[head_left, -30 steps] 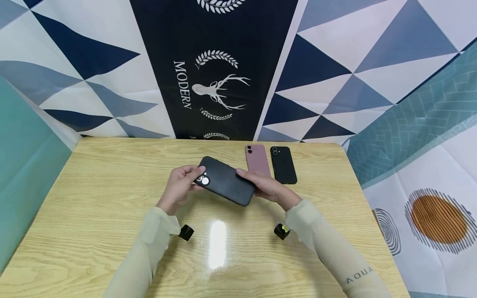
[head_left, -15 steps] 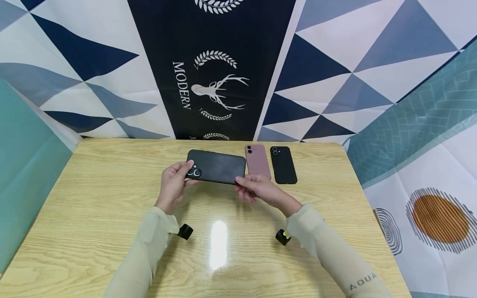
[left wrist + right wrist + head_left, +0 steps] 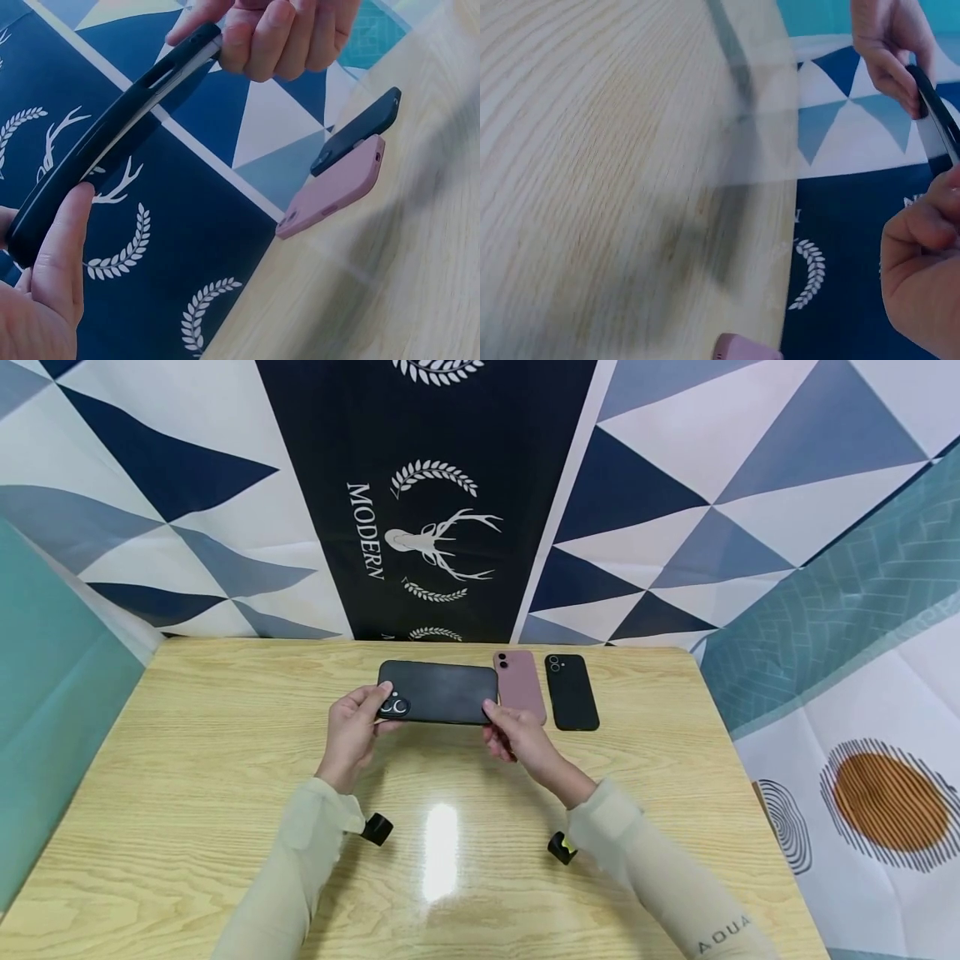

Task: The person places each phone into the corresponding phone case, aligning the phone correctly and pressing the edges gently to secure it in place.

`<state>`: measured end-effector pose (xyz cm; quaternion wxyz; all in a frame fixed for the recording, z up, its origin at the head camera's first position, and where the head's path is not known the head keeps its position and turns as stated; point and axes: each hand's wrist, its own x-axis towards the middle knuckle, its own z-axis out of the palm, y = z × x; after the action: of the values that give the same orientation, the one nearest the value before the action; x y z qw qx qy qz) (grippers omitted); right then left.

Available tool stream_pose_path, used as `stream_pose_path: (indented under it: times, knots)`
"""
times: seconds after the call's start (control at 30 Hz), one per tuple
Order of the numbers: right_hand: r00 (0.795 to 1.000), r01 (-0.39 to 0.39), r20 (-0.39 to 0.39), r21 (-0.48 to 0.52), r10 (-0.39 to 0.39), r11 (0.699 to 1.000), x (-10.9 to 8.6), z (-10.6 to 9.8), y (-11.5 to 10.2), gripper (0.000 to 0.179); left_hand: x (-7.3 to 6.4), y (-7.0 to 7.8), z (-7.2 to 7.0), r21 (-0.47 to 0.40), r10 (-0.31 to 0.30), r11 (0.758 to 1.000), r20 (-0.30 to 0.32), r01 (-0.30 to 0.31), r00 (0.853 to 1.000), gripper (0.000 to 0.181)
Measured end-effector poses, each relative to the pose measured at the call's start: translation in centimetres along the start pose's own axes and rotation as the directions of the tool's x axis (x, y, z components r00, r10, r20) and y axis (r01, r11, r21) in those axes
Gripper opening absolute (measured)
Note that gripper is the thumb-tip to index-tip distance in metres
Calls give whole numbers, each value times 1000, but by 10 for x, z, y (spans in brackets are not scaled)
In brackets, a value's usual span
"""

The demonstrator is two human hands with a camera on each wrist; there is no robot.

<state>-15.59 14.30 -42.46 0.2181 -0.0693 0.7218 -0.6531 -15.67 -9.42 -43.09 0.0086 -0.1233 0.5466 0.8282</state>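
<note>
A phone in a black case (image 3: 444, 693) is held level above the table, its camera end to the left and its back facing up. My left hand (image 3: 351, 733) pinches that end, with the thumb over the back beside the lenses. At the opposite end, my right hand (image 3: 523, 742) pinches the lower right corner between thumb and curled fingers. Seen edge-on in the left wrist view, the black case (image 3: 97, 139) looks bowed, with a pale strip along its underside. The right wrist view catches only part of its edge (image 3: 939, 120).
Behind my right hand, a pink phone (image 3: 519, 683) lies near the table's back edge, camera end away from me. Beside it on the right lies another black phone (image 3: 572, 693). The wooden table (image 3: 225, 735) meets a patterned cloth backdrop (image 3: 442, 435).
The cased phone has swung from a tilt, right end low, to level and shifted slightly up and left. My right hand has moved its grip to the lower right corner.
</note>
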Motion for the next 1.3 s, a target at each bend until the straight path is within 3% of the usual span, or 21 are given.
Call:
stream_pose_path:
  times: [0.13, 0.27, 0.63, 0.83, 1.0, 1.3]
  knots:
    - [998, 55, -29, -82, -57, 995, -2, 6, -1, 44, 1, -1, 0, -42, -12, 999, -17, 11, 1000, 17]
    - [989, 86, -110, -141, -101, 986, -3, 12, -2, 46, 1, -2, 2, -68, 6, 998, -9, -7, 1000, 17]
    - [956, 141, -255, -22, -142, 990, -2, 18, 0, 49, 0, -2, 8, -54, 24, 998, 7, -24, 1000, 14]
    - [963, 155, -225, 7, -149, 988, -3, 15, 1, 50, 1, -3, 9, -84, 26, 996, -8, -27, 1000, 15]
    - [980, 90, -178, -24, -92, 996, -2, 12, 0, 47, 0, -4, 8, -111, 40, 993, -45, -45, 998, 16]
    - [971, 94, -224, 31, -85, 995, -3, 16, 1, 45, 0, -4, 12, -118, 52, 991, -32, -56, 998, 17]
